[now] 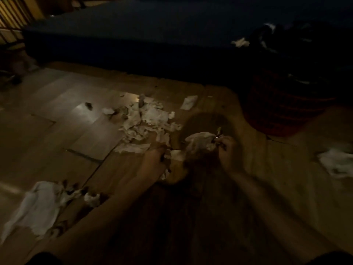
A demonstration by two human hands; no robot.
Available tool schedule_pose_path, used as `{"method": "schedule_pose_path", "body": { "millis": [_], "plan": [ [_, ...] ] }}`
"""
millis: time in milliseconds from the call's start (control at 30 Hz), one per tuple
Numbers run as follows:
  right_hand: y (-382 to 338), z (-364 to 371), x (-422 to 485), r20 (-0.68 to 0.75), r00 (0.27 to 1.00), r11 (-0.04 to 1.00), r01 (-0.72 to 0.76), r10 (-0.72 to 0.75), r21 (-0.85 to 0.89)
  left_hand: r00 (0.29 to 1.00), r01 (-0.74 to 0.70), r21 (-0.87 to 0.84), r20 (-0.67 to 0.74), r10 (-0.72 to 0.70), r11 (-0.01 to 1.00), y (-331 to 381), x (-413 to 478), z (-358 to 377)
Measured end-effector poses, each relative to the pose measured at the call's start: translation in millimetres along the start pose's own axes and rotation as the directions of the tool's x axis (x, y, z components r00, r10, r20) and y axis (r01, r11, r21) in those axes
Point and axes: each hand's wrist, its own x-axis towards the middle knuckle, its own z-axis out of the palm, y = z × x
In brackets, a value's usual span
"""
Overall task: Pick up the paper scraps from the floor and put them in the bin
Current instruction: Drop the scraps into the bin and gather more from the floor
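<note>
The scene is dim and blurred. A heap of white paper scraps lies on the wooden floor in the middle. My right hand is closed on a crumpled wad of paper just above the floor. My left hand reaches down at the near edge of the heap, fingers curled onto small scraps. A dark red-striped basket bin stands at the right, about a hand's length beyond my right hand.
More paper lies at the near left, far right and one piece near the bin. A long dark low furniture edge runs across the back. Wooden slats show at top left.
</note>
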Motion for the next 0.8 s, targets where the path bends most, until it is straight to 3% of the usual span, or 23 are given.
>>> {"method": "schedule_pose_path", "body": {
  "millis": [100,200,267,367,600,733,800],
  "plan": [
    [18,-12,-8,0.03,0.993,0.993,-0.115,0.116,-0.033,0.999,-0.012,-0.023,0.046,0.013,1.0,18,2,13],
    [26,-3,-30,0.243,0.967,0.977,-0.023,0.075,-0.211,0.999,-0.036,-0.032,0.025,0.037,0.999,25,6,23],
    [31,1,-42,0.304,0.951,0.957,0.036,0.057,-0.289,0.998,-0.041,-0.027,0.044,0.043,0.999,22,7,21],
    [32,-1,-41,0.281,0.956,0.957,0.001,0.084,-0.29,0.997,-0.076,0.003,0.019,0.075,0.997,16,10,13],
    [28,-1,-37,0.318,0.948,0.945,0.105,-0.001,-0.31,0.997,-0.07,0.074,0.035,0.067,0.995,14,6,9],
    [23,-17,-19,0.244,0.96,0.97,-0.083,0.14,-0.228,0.993,-0.106,0.089,0.062,0.101,0.99,29,9,9],
    [14,-36,-4,0.184,0.974,0.982,-0.107,0.135,-0.157,0.986,-0.145,0.052,0.085,0.141,0.988,40,16,6]
  ]
}}
